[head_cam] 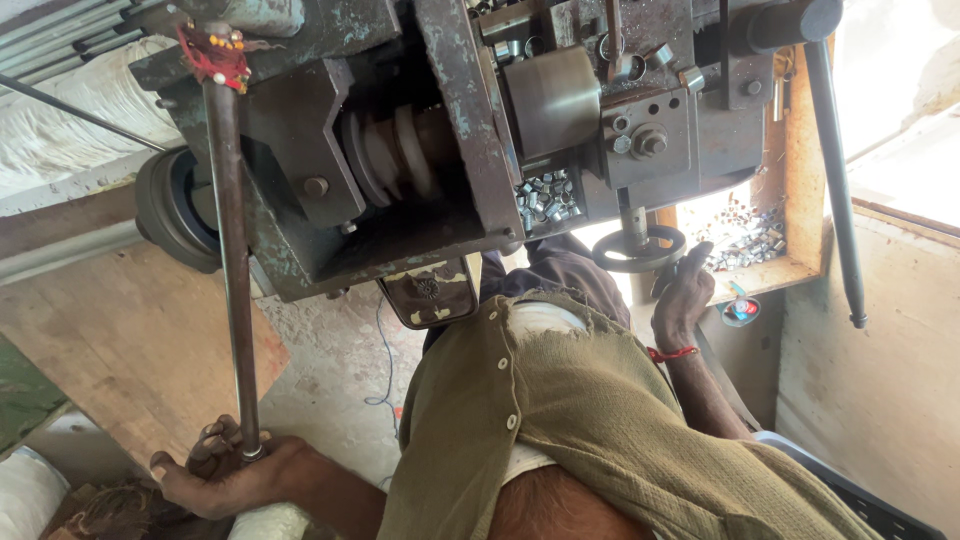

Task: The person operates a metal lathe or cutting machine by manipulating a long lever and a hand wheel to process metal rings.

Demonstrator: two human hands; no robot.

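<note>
A person's left hand is clenched around the lower end of a long steel lever, which rises from the bottom left to a red-tagged joint on the top of a worn, grey-green lathe. The right hand rests with curled fingers on the rim of a small black handwheel beneath the machine's carriage, at centre right; whether it grips the wheel firmly cannot be told. Small shiny metal parts lie heaped in a recess of the machine, with more in a wooden tray just beyond the handwheel. A second dark lever hangs at right. The person's olive shirt fills the foreground.
</note>
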